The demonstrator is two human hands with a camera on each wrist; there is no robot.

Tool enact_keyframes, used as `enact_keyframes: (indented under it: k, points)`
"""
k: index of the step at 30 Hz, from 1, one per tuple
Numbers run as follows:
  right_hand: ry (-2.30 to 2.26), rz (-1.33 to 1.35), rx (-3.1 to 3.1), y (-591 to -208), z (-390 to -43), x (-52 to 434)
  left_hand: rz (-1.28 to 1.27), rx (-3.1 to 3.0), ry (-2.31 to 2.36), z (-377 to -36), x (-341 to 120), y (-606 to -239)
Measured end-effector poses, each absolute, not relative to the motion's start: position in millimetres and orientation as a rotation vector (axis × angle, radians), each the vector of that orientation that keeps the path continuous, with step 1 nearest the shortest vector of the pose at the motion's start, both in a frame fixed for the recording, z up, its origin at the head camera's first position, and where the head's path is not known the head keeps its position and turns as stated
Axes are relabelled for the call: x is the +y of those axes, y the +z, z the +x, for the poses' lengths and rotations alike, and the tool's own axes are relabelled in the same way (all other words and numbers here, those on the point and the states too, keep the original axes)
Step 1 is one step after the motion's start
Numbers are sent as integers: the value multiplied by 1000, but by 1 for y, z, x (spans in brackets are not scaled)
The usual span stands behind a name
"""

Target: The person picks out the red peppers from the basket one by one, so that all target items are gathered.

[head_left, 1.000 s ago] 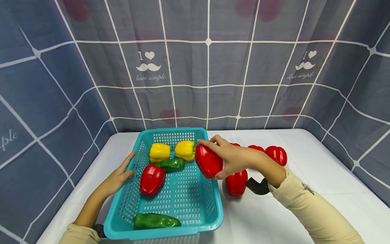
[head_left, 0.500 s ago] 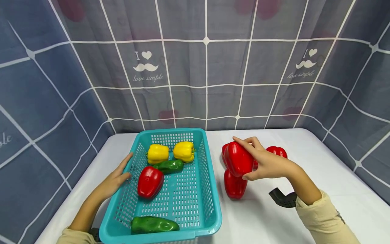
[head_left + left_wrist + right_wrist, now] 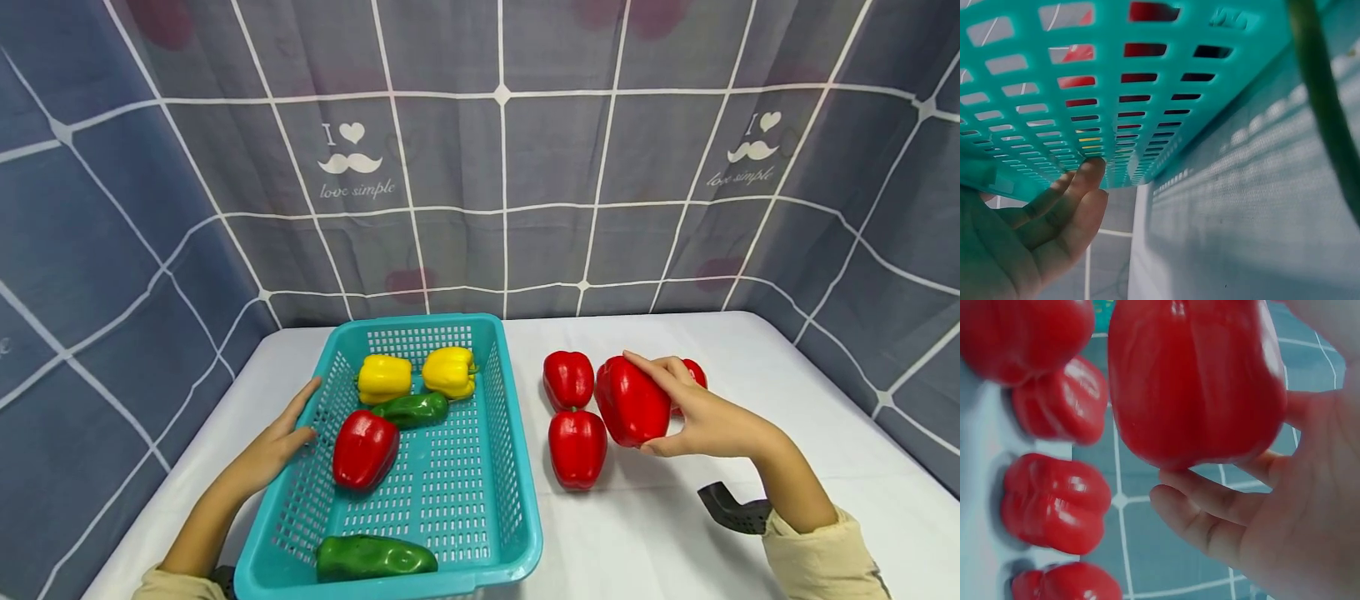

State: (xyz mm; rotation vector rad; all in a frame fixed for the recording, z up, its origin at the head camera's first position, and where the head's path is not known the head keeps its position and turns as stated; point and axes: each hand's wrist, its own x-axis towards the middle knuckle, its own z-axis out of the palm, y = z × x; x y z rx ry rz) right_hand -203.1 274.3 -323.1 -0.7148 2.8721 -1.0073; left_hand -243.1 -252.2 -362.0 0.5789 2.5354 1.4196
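Observation:
My right hand grips a red bell pepper just above the white table, right of two other red peppers; another red pepper shows behind my fingers. In the right wrist view the held pepper fills the top, my fingers curled under it. My left hand rests with straight fingers against the left wall of the teal basket; the left wrist view shows those fingers on the mesh. Inside the basket lie a red pepper, two yellow peppers and two green peppers.
A white table is walled on three sides by a grey checked cloth. A black wrist strap hangs below my right forearm. Bare tabletop lies right of and in front of the red peppers.
My right hand carried the red pepper from over the basket's right rim rightward and down beside the other red peppers. The left hand stayed on the basket wall.

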Motion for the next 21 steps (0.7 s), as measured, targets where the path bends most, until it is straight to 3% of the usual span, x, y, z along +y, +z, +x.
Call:
enact_keyframes:
  k: [21]
  points:
    - [-861, -494, 2707, -339, -207, 283, 579, 2509, 1455, -241, -250, -362]
